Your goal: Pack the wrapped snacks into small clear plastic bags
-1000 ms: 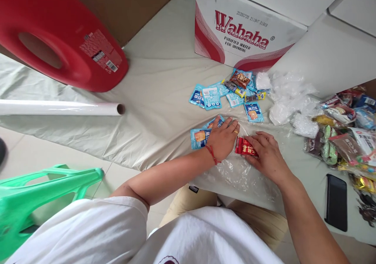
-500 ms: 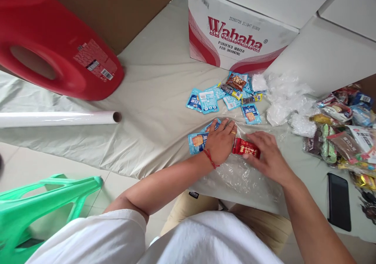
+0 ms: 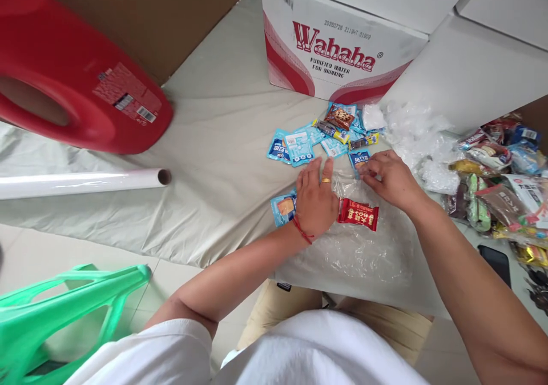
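My left hand [image 3: 315,205] lies with fingers stretched out on a clear plastic bag [image 3: 355,259] on the cloth. Beside and partly under it is a blue snack packet [image 3: 283,209]. Just right of the left hand, a red snack packet [image 3: 358,214] rests flat on the plastic. My right hand [image 3: 391,179] is farther back, its thumb and fingers closed together at the near edge of another blue packet [image 3: 358,157]. Whether they pinch that packet or the plastic's edge cannot be made out.
Behind the hands lie several blue packets [image 3: 299,148] before a Wahaba-type water carton [image 3: 338,48]. Crumpled clear plastic [image 3: 415,133] and heaped snacks [image 3: 492,185] are at right, with a phone [image 3: 494,264]. At left are a red jug [image 3: 128,99], a white roll [image 3: 85,182] and a green stool [image 3: 85,305].
My right hand has left the red packet and moved back to the blue packet. The red packet now lies uncovered. My left hand's fingers have shifted slightly; the view has turned a little.
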### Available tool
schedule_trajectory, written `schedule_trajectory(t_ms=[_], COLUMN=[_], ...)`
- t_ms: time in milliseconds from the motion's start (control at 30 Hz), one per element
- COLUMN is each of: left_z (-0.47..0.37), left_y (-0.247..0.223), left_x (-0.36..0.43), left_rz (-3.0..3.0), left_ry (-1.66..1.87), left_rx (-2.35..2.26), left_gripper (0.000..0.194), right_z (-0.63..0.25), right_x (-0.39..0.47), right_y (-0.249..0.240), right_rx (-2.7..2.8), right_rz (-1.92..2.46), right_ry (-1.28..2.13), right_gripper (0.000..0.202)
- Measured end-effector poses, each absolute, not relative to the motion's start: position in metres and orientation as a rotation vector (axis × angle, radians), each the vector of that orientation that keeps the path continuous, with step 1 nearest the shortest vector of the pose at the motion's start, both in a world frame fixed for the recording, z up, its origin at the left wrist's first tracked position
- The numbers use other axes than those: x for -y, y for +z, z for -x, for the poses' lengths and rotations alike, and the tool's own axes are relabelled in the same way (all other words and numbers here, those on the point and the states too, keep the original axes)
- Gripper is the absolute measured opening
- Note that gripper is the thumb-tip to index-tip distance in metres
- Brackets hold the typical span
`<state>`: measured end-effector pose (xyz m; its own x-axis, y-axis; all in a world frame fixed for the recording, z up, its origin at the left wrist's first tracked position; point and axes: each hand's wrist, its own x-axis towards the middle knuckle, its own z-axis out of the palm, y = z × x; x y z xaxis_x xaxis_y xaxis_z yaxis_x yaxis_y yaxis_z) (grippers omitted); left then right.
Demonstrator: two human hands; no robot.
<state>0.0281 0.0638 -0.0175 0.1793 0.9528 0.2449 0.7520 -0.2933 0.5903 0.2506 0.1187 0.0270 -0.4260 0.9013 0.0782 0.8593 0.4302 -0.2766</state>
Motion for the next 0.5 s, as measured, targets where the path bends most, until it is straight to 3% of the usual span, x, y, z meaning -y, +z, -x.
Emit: schedule_trajectory(t_ms=[133,267,333,500], left_z=[-0.024,-0.02,-0.018,-0.001], left_y=[-0.018,-0.017,-0.015,-0.01], left_x=[-0.072,-0.079,-0.08,-0.069], left_rz=[-1.946,-1.826,-1.847,-2.105], left_ry=[0.858,0.863,0.841,0.823], left_rx=[-1.614,-1.508,-1.438,-1.312], left_gripper=[0.095,0.101,0.091,0.044], right_z=[-0.245,-0.24,-0.238,-0.243], right_x=[-0.089,-0.05,-0.032,0.004], right_y=[0.051,0.058,0.056,0.038], right_rx=[2.49,2.523,2.539,2.594], right_rz=[1.417,1.355,1.351,1.359], right_ry=[0.261,0.187,0.173,0.203], right_gripper=[0.024,0.028,0.032,0.043])
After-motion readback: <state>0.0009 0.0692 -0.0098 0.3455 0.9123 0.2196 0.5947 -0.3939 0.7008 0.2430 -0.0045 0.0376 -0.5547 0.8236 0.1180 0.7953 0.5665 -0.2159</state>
